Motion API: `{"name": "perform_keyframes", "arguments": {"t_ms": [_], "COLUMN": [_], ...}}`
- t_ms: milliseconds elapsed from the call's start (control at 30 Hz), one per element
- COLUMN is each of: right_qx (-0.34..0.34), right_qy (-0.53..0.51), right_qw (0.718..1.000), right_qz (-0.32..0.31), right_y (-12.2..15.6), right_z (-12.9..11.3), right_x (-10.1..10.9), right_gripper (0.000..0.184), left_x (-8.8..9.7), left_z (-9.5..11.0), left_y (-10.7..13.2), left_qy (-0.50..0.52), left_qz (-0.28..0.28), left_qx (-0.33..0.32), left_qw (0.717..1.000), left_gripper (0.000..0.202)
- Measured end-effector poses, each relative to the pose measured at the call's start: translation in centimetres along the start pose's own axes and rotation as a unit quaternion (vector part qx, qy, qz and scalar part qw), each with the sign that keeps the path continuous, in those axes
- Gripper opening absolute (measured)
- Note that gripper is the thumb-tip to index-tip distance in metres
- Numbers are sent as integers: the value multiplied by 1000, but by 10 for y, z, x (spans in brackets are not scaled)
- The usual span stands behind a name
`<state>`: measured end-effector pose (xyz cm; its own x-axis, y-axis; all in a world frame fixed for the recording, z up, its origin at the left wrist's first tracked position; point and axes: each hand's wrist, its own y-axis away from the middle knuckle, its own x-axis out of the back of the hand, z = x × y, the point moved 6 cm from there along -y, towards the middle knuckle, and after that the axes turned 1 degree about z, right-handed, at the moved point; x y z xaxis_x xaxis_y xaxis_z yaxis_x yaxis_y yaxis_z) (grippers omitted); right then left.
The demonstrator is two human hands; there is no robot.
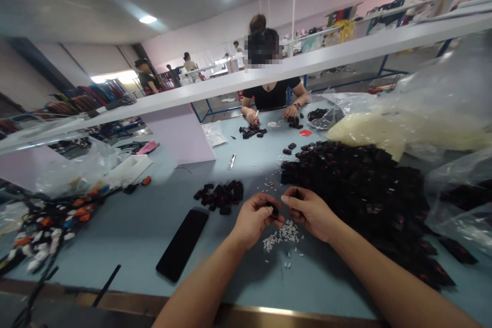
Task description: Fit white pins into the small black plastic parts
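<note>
My left hand and my right hand meet above the pale blue table, fingers pinched together. A small black piece sits between the left fingertips. The right fingers are curled closed next to it; what they hold is hidden. Right under the hands lies a scatter of small white pins. A small heap of black pieces lies just left of my hands, and a big pile of black pieces spreads to the right.
A black phone lies face down at front left. Clear plastic bags crowd the right side. Coloured parts and cables fill the left edge. Across the table, another person's hands work on black pieces. A white shelf crosses overhead.
</note>
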<state>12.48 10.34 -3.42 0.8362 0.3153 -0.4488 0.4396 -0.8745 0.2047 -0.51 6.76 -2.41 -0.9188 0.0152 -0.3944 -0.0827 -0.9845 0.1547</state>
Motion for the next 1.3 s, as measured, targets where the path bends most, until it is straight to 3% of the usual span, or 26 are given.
{"name": "perform_keyframes", "arguments": {"t_ms": [1300], "right_qx": [13], "right_qy": [-13], "right_qw": [1000], "right_qz": [5], "right_y": [1], "right_z": [-8], "right_x": [-4], "right_gripper": [36], "left_x": [3], "left_z": [10], "left_y": [0], "left_qy": [11], "left_qz": [34], "left_qx": [-34], "left_qw": [999], "left_gripper": [21]}}
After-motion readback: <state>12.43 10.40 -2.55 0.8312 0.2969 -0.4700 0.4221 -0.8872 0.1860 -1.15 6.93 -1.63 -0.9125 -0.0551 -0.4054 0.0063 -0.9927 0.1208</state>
